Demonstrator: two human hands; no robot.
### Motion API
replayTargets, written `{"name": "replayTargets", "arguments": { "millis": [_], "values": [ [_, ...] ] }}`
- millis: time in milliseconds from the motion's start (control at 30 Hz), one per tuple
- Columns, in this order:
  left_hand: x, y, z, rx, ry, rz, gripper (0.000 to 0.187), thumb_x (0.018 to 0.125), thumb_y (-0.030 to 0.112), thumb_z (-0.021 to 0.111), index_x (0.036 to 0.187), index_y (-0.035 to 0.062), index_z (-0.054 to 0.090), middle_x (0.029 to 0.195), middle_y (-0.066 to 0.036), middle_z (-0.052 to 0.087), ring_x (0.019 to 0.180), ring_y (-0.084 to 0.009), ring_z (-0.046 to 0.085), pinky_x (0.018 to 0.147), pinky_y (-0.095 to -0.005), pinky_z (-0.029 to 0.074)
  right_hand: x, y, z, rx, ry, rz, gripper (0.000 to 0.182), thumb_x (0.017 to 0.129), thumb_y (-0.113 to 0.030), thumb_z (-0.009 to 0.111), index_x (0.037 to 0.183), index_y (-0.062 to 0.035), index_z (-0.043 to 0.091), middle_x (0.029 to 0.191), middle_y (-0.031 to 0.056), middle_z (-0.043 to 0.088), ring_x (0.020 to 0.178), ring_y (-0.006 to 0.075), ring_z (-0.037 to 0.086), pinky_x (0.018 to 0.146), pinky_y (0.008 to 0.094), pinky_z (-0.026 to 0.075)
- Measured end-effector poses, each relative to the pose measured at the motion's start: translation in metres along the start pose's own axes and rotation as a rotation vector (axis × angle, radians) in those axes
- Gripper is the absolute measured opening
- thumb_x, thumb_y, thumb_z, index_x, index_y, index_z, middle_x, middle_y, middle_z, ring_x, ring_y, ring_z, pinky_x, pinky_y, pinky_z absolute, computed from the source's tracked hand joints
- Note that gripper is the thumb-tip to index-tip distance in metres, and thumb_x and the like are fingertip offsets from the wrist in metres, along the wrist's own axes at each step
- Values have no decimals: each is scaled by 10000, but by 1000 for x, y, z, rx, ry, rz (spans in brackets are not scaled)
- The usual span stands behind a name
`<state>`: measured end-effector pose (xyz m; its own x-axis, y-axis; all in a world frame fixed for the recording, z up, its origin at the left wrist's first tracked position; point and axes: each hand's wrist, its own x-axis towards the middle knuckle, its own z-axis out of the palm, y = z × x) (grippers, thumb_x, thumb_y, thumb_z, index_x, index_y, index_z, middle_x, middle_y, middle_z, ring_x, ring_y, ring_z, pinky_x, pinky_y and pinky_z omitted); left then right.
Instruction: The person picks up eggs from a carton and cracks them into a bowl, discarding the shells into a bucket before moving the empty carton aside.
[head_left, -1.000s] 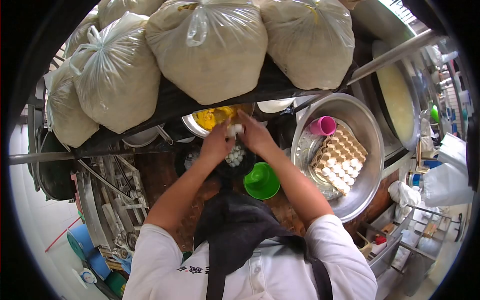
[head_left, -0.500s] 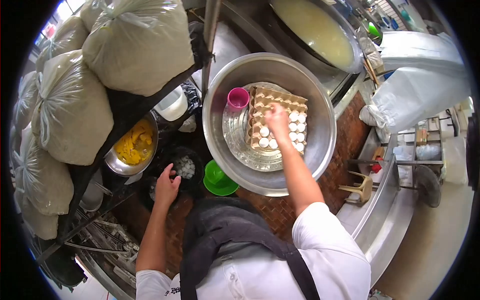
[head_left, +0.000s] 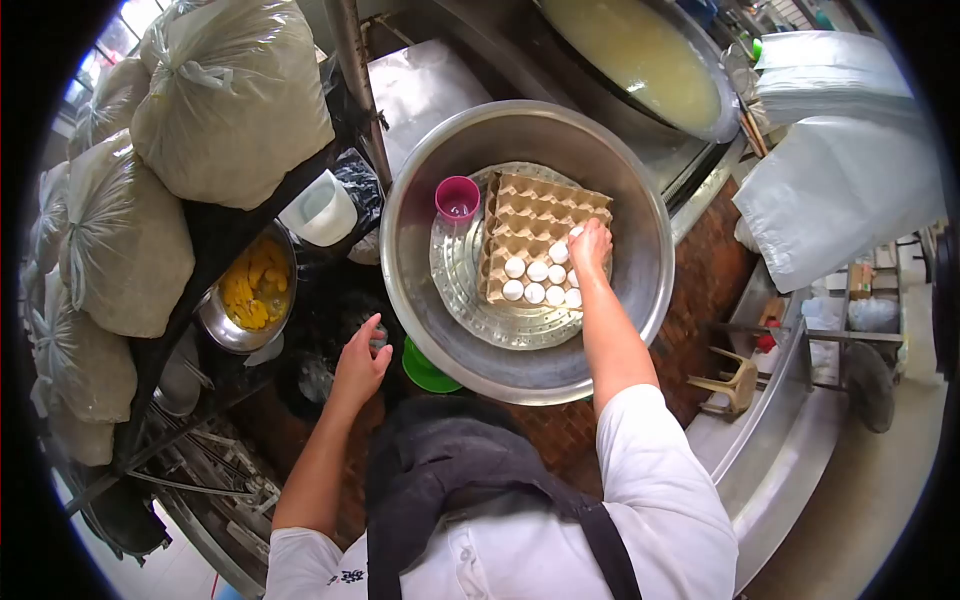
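A cardboard egg tray (head_left: 535, 207) sits in a large steel basin (head_left: 400, 290) on a perforated metal disc (head_left: 446, 285). Several white eggs (head_left: 537, 271) fill the near right part of the tray. My right hand (head_left: 592, 250) is over the tray's right side, its fingers closed round a white egg (head_left: 575, 236). My left hand (head_left: 362, 368) hovers left of the basin, fingers spread and holding nothing. It partly covers a dark bucket (head_left: 345, 310) below. Left of it stands a steel bowl (head_left: 228, 333) of yellow yolks (head_left: 250, 290).
A pink cup (head_left: 457, 199) stands in the basin's left side. A green tub (head_left: 428, 372) sits at the basin's near left edge. A white container (head_left: 322, 210) and filled plastic bags (head_left: 235, 110) occupy the left. A wide pan of pale liquid (head_left: 640, 65) lies behind.
My right hand has moved right across the tray and closed on an egg. My left hand has shifted right and stays open. The whole view has shifted slightly.
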<state>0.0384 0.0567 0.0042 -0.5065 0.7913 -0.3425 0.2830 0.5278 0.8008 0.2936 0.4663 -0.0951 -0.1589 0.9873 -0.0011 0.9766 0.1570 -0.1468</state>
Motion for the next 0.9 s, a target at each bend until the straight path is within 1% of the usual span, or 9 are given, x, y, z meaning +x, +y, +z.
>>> {"name": "replayTargets", "arguments": {
  "millis": [233, 267, 367, 400, 433, 500, 600, 700, 900],
  "values": [
    [-2, -5, -3, 4, 6, 10, 582, 849, 122, 668, 1395, 50, 477, 1104, -150, 657, 764, -239, 663, 751, -354, 537, -4, 8, -15, 238, 30, 29, 591, 700, -218, 798, 1210, -56, 546, 1187, 211, 614, 1157, 375, 563, 987, 505, 443],
    [-3, -8, -5, 2, 4, 8, 584, 848, 121, 670, 1395, 52, 477, 1106, -150, 657, 765, -238, 663, 751, -354, 537, -4, 15, -8, 212, 92, -23, 640, 723, -239, 782, 1279, -42, 533, 1146, 182, 640, 1067, 340, 621, 927, 466, 481],
    [-8, -15, -14, -14, 0, -25, 582, 850, 122, 666, 1396, 54, 477, 1097, -148, 664, 769, -237, 667, 758, -350, 537, 2, 35, 7, 804, -104, 116, 616, 788, -241, 739, 1320, -21, 521, 1100, 128, 655, 977, 272, 654, 842, 392, 512],
    [-9, -16, -16, -33, 4, -22, 575, 855, 128, 665, 1394, 52, 479, 1093, -147, 667, 773, -236, 668, 761, -350, 537, -13, 17, -24, 1092, -241, 222, 537, 862, -212, 669, 1338, -13, 518, 1100, 85, 654, 921, 193, 655, 785, 324, 508],
    [-9, -17, -19, -49, 9, -19, 568, 860, 135, 664, 1391, 50, 482, 1089, -146, 670, 776, -234, 670, 764, -350, 538, -20, 19, -36, 1523, -467, 229, 468, 900, -161, 631, 1333, -25, 518, 1139, 96, 655, 933, 187, 660, 771, 317, 522],
    [-10, -14, -27, -112, 15, 1, 545, 875, 143, 659, 1383, 45, 489, 1076, -140, 675, 783, -221, 670, 769, -346, 538, -48, -8, -57, 1909, -697, 135, 465, 913, -143, 615, 1352, -45, 496, 1172, 116, 649, 956, 208, 667, 768, 330, 549],
    [-3, 8, -33, -286, -3, 74, 487, 924, 136, 631, 1378, 31, 490, 1047, -101, 665, 795, -154, 640, 753, -302, 530, -98, -82, -94, 1952, -956, -58, 470, 928, -99, 587, 1375, -45, 455, 1235, 149, 620, 1024, 271, 662, 811, 374, 577],
    [11, 35, -43, -592, -15, 106, 411, 968, 134, 608, 1349, 14, 512, 1016, -62, 645, 806, -106, 616, 721, -254, 518, -148, -165, -118, 1758, -1132, -178, 521, 868, -37, 659, 1347, -51, 455, 1254, 151, 589, 1078, 283, 637, 866, 394, 582],
    [10, 41, -95, -767, 255, 114, 350, 957, 146, 638, 1262, -13, 569, 1032, -72, 658, 813, -124, 639, 693, -268, 549, -240, -297, -159, 1376, -1117, -405, 589, 856, -58, 728, 1369, 29, 451, 1236, 134, 573, 1081, 204, 616, 861, 337, 566]
  ]
}}
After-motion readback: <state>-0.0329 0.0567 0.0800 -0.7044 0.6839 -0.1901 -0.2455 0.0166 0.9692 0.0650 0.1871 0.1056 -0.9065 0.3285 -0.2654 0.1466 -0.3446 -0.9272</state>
